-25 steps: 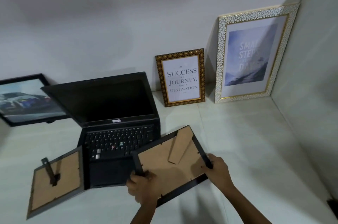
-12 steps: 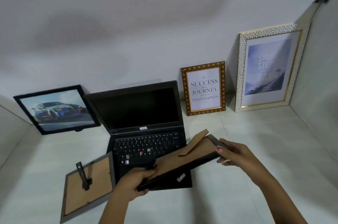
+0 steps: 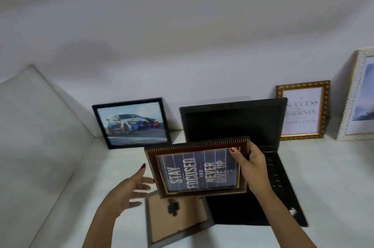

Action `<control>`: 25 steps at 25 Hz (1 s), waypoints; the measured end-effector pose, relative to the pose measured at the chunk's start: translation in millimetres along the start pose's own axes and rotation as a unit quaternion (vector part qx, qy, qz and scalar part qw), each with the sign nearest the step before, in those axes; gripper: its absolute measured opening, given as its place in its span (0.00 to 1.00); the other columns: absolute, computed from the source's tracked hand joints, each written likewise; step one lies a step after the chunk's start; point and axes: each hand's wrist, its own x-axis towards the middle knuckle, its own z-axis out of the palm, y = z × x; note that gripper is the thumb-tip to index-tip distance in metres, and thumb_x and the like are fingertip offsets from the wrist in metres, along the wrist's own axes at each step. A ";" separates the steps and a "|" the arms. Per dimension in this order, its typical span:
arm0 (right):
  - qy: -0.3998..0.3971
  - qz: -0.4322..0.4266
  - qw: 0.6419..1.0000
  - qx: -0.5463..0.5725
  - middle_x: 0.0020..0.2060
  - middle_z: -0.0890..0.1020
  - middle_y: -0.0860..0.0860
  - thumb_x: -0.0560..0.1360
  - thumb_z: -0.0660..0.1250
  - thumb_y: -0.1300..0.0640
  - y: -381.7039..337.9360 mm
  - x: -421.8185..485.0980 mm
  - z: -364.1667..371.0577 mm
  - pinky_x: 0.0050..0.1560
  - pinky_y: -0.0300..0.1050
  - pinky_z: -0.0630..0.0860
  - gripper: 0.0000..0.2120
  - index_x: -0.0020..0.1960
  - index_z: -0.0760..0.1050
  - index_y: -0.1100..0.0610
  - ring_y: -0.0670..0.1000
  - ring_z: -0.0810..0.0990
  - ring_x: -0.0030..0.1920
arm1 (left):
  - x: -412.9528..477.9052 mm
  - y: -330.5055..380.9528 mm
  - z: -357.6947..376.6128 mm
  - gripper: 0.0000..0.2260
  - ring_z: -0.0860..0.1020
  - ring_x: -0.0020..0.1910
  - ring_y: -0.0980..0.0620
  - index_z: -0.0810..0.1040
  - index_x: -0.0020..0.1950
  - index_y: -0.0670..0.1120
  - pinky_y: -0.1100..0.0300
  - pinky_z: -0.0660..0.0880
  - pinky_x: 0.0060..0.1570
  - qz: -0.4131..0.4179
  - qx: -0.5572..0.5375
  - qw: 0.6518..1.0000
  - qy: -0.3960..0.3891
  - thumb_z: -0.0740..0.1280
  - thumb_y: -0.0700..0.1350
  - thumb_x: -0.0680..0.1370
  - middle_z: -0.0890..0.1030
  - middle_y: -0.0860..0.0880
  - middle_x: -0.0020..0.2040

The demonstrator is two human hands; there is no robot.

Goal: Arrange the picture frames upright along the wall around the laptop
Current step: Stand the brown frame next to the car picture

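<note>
The brown frame (image 3: 197,167) is pinched at its edge by the right hand (image 3: 251,164); the left hand (image 3: 129,191) is spread, empty. It should be turned upright and stood at the counter's (image 3: 60,177) back edge.

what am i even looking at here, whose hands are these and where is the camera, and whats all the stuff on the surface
There is no machine here. A person wears a wide-angle camera on the head, looking forward and down, so the two arms coming up from the bottom edge are their own.

The right hand grips a dark ornate frame by its right edge, picture side up, reading "Stay focused and never give up". The left hand is open beside the frame's left edge, fingers spread; I cannot tell if it touches.

On the pale surface sits an open black laptop. Along the wall stand a black car picture to its left, and a gold quote frame and a white frame, cut off by the picture's edge, to its right. One more frame lies face down near the person, cardboard back up.
</note>
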 end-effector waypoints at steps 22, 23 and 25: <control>-0.147 0.388 0.891 0.181 0.41 0.86 0.56 0.59 0.75 0.63 147.6 1.1 279.7 0.39 0.51 0.82 0.30 0.59 0.71 0.64 0.56 0.84 0.44 | 129.2 -91.8 -196.9 0.44 0.79 0.55 0.35 0.80 0.57 0.44 0.40 0.79 0.47 0.096 -0.479 0.861 -0.145 0.76 0.67 0.47 0.82 0.39 0.54; -0.161 0.379 0.900 0.141 0.41 0.86 0.55 0.59 0.76 0.64 146.5 6.1 280.7 0.38 0.48 0.82 0.30 0.59 0.71 0.64 0.55 0.84 0.44 | 135.8 -92.1 -199.7 0.36 0.82 0.49 0.38 0.80 0.54 0.44 0.44 0.81 0.41 0.124 -0.462 0.869 -0.128 0.79 0.59 0.51 0.84 0.40 0.49; -0.173 0.338 0.923 0.066 0.49 0.83 0.58 0.54 0.80 0.61 146.9 20.2 282.9 0.38 0.41 0.81 0.39 0.61 0.68 0.64 0.57 0.82 0.49 | 147.1 -89.0 -200.5 0.11 0.84 0.39 0.46 0.80 0.48 0.44 0.53 0.82 0.34 0.150 -0.420 0.893 -0.063 0.72 0.43 0.67 0.86 0.45 0.39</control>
